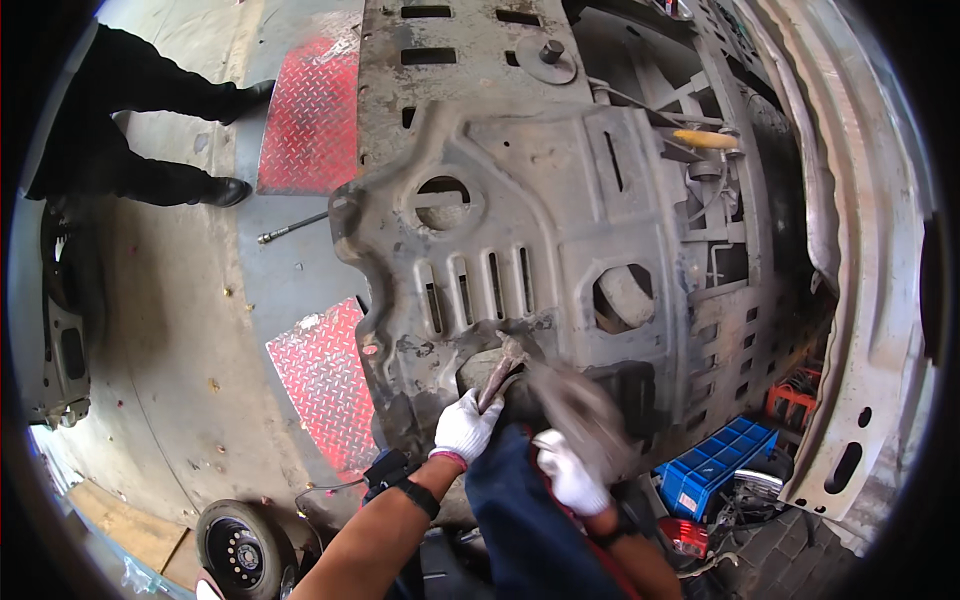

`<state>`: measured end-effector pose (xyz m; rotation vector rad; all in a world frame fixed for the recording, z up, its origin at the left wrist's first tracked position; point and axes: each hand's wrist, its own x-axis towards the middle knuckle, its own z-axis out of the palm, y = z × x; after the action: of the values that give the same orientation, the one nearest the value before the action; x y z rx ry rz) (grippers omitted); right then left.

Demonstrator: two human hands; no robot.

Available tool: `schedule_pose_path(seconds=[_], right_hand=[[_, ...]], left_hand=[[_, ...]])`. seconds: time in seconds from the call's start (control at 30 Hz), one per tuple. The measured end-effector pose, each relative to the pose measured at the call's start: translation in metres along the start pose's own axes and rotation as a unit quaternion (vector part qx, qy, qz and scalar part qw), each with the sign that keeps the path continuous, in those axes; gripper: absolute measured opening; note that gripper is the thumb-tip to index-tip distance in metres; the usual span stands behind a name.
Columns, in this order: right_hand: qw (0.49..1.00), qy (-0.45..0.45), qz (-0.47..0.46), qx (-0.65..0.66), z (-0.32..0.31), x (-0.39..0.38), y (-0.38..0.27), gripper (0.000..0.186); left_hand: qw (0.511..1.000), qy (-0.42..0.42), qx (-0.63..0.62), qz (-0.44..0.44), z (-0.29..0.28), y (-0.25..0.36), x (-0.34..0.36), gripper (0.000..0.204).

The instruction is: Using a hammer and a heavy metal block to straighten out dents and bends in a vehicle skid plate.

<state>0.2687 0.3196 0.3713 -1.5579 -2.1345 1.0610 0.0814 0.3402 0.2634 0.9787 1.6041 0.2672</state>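
A large dark-grey metal undertray panel (590, 170), with slots and round openings, lies before me. My left hand (466, 430), in a white knit glove, is closed around a short, worn, hammer-like tool (497, 380). The tool's pale end rests against the panel's near part, beside a cutout. My right hand (572, 474), also white-gloved, is closed and smeared by motion. From it extends a blurred grey-brown tool (585, 405) whose kind I cannot make out. It is just right of the left hand's tool.
Red tread plates (312, 120) flank the slotted metal platform (385, 85) under the panel. A person's dark-trousered legs (130, 120) stand far left. A wheel (240, 550) lies near left, a blue crate (715, 465) near right. A long metal body part (875, 200) borders the right.
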Motion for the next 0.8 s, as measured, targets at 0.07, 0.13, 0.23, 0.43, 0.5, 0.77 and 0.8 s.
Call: schedule_pose_path(seconds=[0.07,0.13,0.23,0.43,0.5,0.77,0.8], right_hand=[[0.929,0.01,0.286,0.236,0.019,0.023,0.011,0.028],[0.833,0.081,0.404,0.369,0.024,0.011,-0.005,0.033],[0.823,0.096,0.398,0.394,-0.003,0.013,-0.019,0.037],[0.819,0.156,0.4,0.38,-0.021,-0.008,-0.025,0.042],[0.826,0.174,0.392,0.365,-0.025,-0.006,-0.028,0.041],[0.896,0.062,0.265,0.352,-0.045,-0.004,-0.065,0.026],[0.879,0.09,0.285,0.372,-0.021,-0.013,-0.047,0.027]], left_hand=[[1.0,0.004,0.01,0.003,0.007,-0.001,-0.006,0.052],[0.999,0.008,0.034,0.008,0.007,-0.008,-0.006,0.049],[0.999,-0.027,0.035,0.012,0.004,0.017,0.0,0.048],[0.998,-0.048,0.022,0.03,0.003,0.018,-0.002,0.047],[0.999,-0.031,0.007,0.006,0.001,0.019,0.002,0.046],[0.998,-0.019,-0.056,-0.032,0.013,-0.002,0.008,0.05],[0.997,-0.028,-0.06,-0.027,0.021,-0.004,0.008,0.05]])
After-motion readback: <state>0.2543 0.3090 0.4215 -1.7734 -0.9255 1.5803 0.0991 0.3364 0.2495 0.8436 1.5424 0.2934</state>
